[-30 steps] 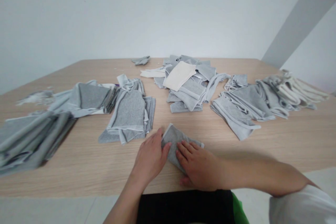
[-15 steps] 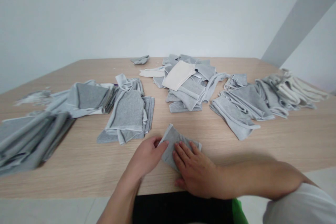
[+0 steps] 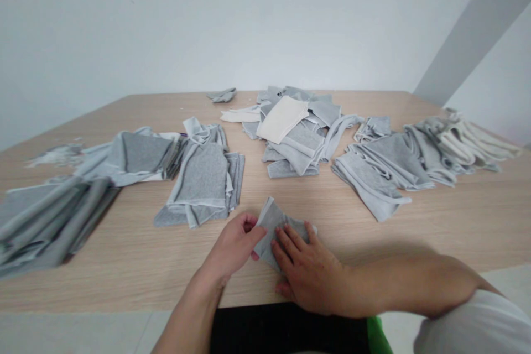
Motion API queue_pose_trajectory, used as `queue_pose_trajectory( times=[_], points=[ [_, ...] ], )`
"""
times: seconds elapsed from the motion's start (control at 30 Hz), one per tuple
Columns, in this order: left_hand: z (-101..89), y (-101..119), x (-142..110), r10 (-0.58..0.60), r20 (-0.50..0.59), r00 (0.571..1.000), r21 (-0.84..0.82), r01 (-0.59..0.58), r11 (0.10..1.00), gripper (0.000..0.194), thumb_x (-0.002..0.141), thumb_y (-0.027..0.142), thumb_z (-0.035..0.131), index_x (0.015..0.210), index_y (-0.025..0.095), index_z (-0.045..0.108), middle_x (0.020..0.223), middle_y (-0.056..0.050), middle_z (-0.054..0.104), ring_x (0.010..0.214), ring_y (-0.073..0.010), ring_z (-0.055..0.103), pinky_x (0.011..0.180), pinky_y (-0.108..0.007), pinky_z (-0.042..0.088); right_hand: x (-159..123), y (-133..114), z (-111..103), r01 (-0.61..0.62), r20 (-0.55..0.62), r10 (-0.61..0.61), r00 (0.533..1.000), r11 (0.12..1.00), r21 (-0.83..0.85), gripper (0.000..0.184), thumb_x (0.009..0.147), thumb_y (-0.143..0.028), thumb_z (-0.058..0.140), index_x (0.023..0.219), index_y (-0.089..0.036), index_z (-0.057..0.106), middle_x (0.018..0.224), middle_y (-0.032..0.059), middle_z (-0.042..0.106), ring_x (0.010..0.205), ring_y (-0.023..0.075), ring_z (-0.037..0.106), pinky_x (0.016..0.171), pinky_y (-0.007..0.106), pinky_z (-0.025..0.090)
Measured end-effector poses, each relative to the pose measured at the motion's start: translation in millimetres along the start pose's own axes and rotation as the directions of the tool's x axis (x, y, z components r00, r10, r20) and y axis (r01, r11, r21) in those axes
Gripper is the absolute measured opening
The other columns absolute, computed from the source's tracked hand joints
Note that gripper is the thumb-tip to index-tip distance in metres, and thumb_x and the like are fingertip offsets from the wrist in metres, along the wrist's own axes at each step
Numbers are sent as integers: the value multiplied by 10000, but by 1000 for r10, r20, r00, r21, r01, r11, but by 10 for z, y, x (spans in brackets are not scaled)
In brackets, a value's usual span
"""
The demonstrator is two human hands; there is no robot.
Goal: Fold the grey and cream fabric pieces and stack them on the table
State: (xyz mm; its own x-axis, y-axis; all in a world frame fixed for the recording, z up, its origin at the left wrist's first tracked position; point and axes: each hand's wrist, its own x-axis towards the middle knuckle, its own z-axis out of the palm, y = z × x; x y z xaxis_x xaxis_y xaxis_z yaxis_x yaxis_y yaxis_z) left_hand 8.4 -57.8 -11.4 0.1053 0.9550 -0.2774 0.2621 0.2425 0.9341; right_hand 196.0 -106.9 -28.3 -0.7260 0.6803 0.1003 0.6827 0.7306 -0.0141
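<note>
A small piece of grey fabric lies on the table near its front edge. My left hand pinches the left edge of this piece between thumb and fingers. Flat on top of it rests my right hand, fingers spread, covering its middle and right part. Just beyond my left hand is a stack of grey fabric pieces. Farther back, a loose heap of grey pieces has a cream piece on top.
On the left are folded grey pieces, a dark grey fabric bundle and whitish scraps. Rows of grey and cream fabric spread along the right. A small grey scrap lies near the wall. The wooden table ends close to my body.
My left hand has shifted slightly, and the left edge of the fabric piece looks a little more lifted. My right hand stays pressed on it, almost unmoved.
</note>
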Motion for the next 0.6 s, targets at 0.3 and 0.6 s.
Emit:
queue_pose_trajectory(
  times=[0.3,0.6],
  points=[
    [39,-21,59,24,-84,996,-110,-33,993,398,709,324,641,1070,170,575,839,-36,683,695,-189,654,579,-282,495,-19,-24,24,-31,-22,32,999,999,13,638,947,-499,379,1420,-72,406,1465,248,400,1333,455,369,979,709,345],
    [-10,-132,136,142,-350,926,44,-135,990,592,683,277,644,1230,140,464,747,27,566,633,-162,570,615,-291,451,-36,-71,104,-23,-126,5,992,989,-143,751,903,-569,446,1295,67,524,1352,331,485,1269,454,458,1009,637,368]
  ],
)
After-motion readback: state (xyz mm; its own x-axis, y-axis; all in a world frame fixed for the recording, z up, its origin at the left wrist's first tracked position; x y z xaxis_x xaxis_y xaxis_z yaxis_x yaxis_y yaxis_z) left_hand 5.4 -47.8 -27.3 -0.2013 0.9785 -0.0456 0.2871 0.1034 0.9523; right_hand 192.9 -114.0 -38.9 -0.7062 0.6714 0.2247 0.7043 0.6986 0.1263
